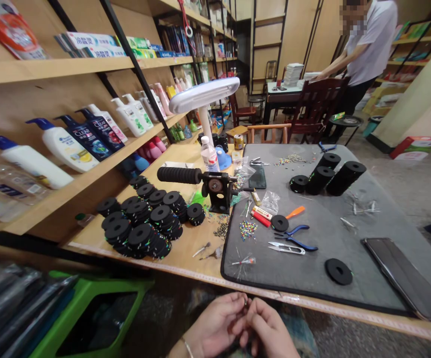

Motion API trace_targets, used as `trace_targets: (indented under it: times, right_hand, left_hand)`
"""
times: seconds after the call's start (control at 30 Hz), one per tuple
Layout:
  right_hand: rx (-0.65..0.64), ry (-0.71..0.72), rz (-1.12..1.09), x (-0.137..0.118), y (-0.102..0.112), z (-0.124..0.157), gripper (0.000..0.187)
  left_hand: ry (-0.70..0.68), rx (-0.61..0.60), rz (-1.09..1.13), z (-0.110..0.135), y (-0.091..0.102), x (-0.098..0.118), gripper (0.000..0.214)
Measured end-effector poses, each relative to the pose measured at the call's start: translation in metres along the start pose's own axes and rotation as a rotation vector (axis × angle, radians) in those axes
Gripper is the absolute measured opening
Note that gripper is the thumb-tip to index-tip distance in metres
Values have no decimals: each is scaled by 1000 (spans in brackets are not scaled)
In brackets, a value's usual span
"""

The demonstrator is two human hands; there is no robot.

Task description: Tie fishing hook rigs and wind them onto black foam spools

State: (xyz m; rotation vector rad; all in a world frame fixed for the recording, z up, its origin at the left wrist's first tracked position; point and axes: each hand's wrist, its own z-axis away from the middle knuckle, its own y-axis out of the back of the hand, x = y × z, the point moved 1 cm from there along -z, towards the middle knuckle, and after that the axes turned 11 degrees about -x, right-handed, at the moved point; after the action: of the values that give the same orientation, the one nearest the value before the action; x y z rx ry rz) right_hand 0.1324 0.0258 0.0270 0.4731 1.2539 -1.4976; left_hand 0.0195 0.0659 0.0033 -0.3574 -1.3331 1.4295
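Observation:
My left hand (218,318) and my right hand (265,325) meet just below the table's front edge. Both are closed, fingertips pinched together around something tiny that I cannot make out. Nearest to them on the grey mat (208,278) side lies a bundle of thin clear strands (244,261). Farther in on the mat are thread snips (287,248), blue-handled pliers (296,236), a pile of coloured beads (248,229) and a single black foam spool (338,271).
Stacks of black foam spools (140,235) crowd the table's left side, beside a black hand-cranked winder (215,189). A white lamp (205,94) and bottle (209,156) stand behind. At right lies a dark phone case (405,278). Another person (368,44) stands at a far table.

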Motion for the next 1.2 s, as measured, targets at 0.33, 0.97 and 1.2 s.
trace_targets:
  times: [0.33, 0.97, 1.2]
  right_hand:
    - [-20, 13, -10, 10, 6, -6, 21]
    - [-5, 4, -67, 13, 7, -7, 32]
    - [-8, 12, -80, 12, 8, -7, 49]
  left_hand:
    - [4, -76, -14, -1, 1, 1, 19]
    - [8, -73, -67, 0, -3, 6, 21]
    - [-33, -60, -137, 0, -8, 8, 25]
